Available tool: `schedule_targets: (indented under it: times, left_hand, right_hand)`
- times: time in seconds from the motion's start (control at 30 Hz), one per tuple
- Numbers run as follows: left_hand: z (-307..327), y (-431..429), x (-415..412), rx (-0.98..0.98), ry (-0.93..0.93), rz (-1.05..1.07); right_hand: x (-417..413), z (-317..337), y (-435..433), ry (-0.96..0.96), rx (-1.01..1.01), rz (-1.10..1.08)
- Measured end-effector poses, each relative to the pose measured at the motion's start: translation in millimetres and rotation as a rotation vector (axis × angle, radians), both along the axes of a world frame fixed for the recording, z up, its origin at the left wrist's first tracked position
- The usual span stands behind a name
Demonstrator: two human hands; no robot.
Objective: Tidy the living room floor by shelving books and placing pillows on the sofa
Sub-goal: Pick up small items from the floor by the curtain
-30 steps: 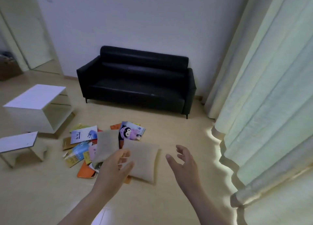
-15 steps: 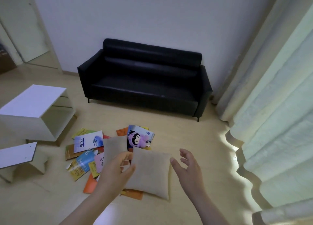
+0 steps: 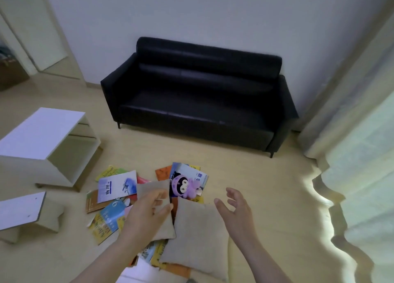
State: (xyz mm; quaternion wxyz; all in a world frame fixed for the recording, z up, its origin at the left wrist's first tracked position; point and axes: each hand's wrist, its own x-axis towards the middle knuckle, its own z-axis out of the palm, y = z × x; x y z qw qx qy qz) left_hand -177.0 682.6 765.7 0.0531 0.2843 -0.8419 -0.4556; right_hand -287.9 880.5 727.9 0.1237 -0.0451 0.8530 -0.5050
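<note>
I watch through one wide-angle camera on the person's head, facing forward and down; left hand and right hand close at six o'clock; sofa farther at twelve; curtain at three.

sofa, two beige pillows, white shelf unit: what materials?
Sofa: likely leather or faux leather; black, smooth, soft sheen on the seat.
Left pillow and right pillow: matte beige fabric, soft sagging shape; weave too fine to tell.
White shelf unit: probably laminated board; flat matte panels, sharp edges.

Home living room: sofa, curtains.
</note>
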Motion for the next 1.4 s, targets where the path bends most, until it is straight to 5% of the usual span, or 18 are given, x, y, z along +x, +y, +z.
schedule_targets:
  times: [0.6,1.17,1.4]
  left_hand:
    - [-150.0,-121.4,-193.4,0.121,-0.1,-0.009]
    - [-538.4,-195.0,-278.6,0.101,-0.185,-0.088]
    - [-651.2,-212.2,-292.8,0.061,-0.187,-0.08]
  right_hand:
    - [-177.0,-152.5,-114.6,-0.212,0.172,0.006]
    - [-274.3,-535.1,-196.8,-0.276,0.35,0.029]
    - [-300.7,-662.9,-214.7,-0.256,0.462,0.066]
